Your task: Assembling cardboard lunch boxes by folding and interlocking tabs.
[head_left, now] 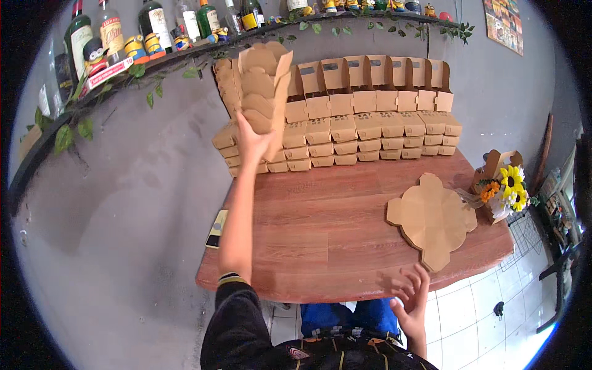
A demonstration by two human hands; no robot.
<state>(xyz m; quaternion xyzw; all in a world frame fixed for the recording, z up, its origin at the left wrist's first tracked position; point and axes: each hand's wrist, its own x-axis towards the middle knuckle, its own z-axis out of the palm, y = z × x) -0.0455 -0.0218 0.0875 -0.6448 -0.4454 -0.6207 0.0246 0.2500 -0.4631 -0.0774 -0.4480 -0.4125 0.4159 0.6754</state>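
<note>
My left hand (254, 140) is stretched out to the far left of the table, its fingers closed at the lower end of a tall brown cardboard box stack (258, 80) with rounded, overlapping flaps. Part of its grip is hidden behind the cardboard. At the near right edge of the table, my right hand (412, 302) holds nothing, its fingers apart and slightly blurred. Just beyond it lies a pile of flat, cross-shaped cardboard box blanks (431, 219) with rounded flaps.
Rows of closed cardboard boxes (343, 127) stand stacked along the back, with open-topped boxes (348, 74) above. A vase of artificial flowers (510, 185) is at the right. A phone-like object (216, 229) lies by the left edge. Bottles (154, 24) and figurines line a wall shelf.
</note>
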